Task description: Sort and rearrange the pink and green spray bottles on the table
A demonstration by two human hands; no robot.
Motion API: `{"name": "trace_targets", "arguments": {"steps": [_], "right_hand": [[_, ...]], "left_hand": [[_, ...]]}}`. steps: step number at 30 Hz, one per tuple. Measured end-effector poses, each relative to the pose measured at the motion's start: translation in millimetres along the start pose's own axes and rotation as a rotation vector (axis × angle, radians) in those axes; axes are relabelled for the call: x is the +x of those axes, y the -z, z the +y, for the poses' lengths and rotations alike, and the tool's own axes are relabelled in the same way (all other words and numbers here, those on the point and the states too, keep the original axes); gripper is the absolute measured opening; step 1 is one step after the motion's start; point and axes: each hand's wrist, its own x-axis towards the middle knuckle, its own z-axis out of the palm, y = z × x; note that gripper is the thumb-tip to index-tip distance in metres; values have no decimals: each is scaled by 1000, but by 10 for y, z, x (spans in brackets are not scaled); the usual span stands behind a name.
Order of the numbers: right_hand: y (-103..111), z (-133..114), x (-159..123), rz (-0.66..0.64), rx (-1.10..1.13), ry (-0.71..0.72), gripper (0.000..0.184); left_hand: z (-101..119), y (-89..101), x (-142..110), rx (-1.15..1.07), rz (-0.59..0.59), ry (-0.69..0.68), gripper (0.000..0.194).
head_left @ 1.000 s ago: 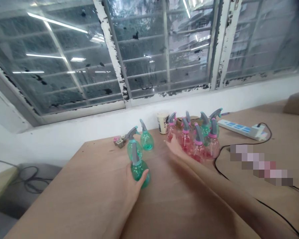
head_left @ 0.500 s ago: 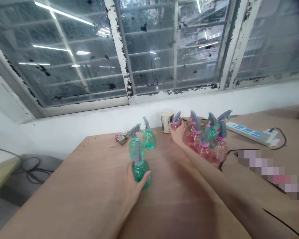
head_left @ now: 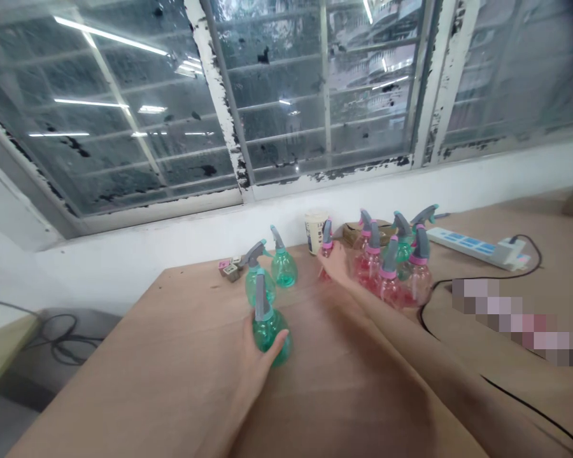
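My left hand [head_left: 258, 353] is wrapped round a green spray bottle [head_left: 271, 331] with a grey trigger head, upright on the table. Behind it stand two more green spray bottles, one close [head_left: 259, 286] and one farther back [head_left: 283, 266]. My right hand [head_left: 337, 262] grips a pink spray bottle [head_left: 327, 245] with a grey head and pink collar; the hand hides much of its body. To the right of that hand stands a group of pink spray bottles [head_left: 389, 285], with a green spray bottle [head_left: 403, 249] among them.
Behind the right hand is a paper cup [head_left: 314, 234] against the wall, beside a brown package [head_left: 353, 233]. Small blocks [head_left: 231, 272] lie at the back left. A white power strip [head_left: 477, 248] and black cable [head_left: 487, 278] are on the right. The table [head_left: 138, 356] ends at the left.
My right hand has moved the pink spray bottle left, away from the other pink bottles and in front of the cup. My left hand stays on the green bottle. The view has shifted slightly.
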Motion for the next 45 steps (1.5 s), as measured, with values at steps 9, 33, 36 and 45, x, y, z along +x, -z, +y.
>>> {"name": "trace_targets", "arguments": {"steps": [9,33,36,45], "right_hand": [[559,24,-567,-305,85,206,29],[1255,381,-2286,-507,40,292,10],[1199,259,-2299,-640,-17,482,4],[643,37,-2126,-790,34,687,17]], "left_hand": [[132,56,88,-130,-31,-84,74],[375,-138,543,-42,9,-134,32],[410,-151,595,-148,-29,-156,61],[525,-42,705,-157,-157,-295,66]]}}
